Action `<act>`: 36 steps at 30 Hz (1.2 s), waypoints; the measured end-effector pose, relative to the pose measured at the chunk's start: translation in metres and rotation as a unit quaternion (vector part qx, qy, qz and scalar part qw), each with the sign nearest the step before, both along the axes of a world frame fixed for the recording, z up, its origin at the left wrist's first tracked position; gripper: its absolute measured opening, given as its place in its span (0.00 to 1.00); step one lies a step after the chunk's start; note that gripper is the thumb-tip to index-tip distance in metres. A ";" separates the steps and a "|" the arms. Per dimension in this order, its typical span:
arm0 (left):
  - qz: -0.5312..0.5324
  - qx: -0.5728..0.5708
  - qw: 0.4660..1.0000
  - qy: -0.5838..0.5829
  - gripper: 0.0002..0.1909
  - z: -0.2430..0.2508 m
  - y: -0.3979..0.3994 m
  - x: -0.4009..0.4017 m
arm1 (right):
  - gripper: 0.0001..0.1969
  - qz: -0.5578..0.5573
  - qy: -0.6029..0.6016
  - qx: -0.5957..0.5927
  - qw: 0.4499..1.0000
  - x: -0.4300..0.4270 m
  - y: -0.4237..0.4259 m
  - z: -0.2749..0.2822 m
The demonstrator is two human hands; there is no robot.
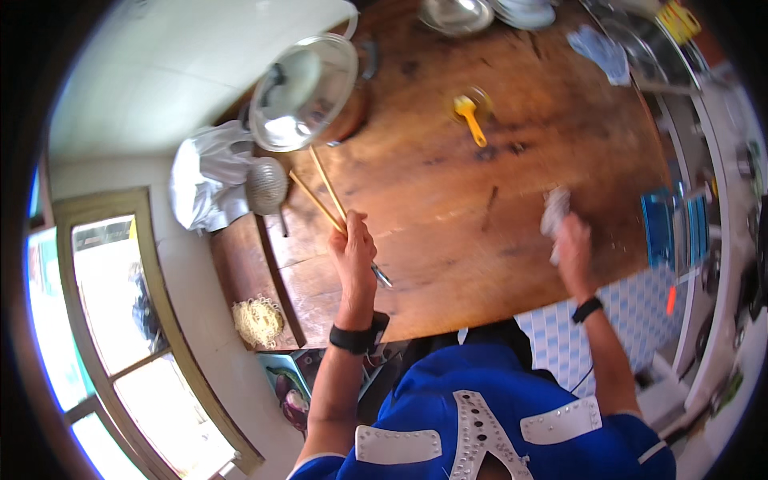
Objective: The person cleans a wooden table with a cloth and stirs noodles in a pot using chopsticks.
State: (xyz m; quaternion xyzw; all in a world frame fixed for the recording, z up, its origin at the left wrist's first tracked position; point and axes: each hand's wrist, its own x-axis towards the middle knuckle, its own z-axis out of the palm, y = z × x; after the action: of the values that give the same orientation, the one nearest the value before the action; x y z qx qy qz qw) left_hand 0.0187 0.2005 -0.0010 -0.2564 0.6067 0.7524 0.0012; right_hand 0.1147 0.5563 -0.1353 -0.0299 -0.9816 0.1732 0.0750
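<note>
My left hand [354, 246] is closed around a pair of wooden chopsticks [329, 185], held above the left part of the wooden table [432, 240]. Their darker ends stick out below my fist, and their light ends spread apart towards a lidded pot. At the table's right side my right hand [576, 246] grips a crumpled whitish cloth [556, 210] against the surface, slightly blurred. Farther back, a yellow-handled brush [474, 127] rests in a small clear bowl [487, 101].
A glass lid [303, 90] tops the pot [355, 117], beside a perforated ladle [267, 186] and white plastic bag [210, 174]. Noodles [258, 321] lie front left. At the back are a metal bowl [457, 15], stacked plates [527, 12], a blue cloth [600, 53] and a sink [639, 36].
</note>
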 end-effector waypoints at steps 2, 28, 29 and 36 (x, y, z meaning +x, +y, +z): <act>0.027 -0.147 0.989 0.021 0.07 0.021 -0.015 -0.031 | 0.14 0.131 -0.081 -0.021 0.988 0.007 -0.050 0.012; -0.035 -0.492 0.855 0.162 0.19 0.038 -0.123 -0.250 | 0.23 -0.089 -0.076 0.012 0.993 -0.030 0.014 -0.027; -0.021 -0.373 0.914 0.161 0.16 0.039 -0.124 -0.249 | 0.23 -0.090 -0.077 0.014 0.993 -0.030 0.015 -0.028; 0.010 -0.156 0.970 0.184 0.14 0.089 -0.122 -0.229 | 0.25 -0.078 -0.084 0.032 0.993 -0.028 0.025 -0.034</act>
State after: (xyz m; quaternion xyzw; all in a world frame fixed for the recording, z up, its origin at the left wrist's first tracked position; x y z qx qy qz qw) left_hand -0.2100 0.0785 0.0882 -0.1162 0.7041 0.6825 -0.1579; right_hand 0.0867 0.5815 -0.1695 -0.1182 -0.9841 0.1324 0.0066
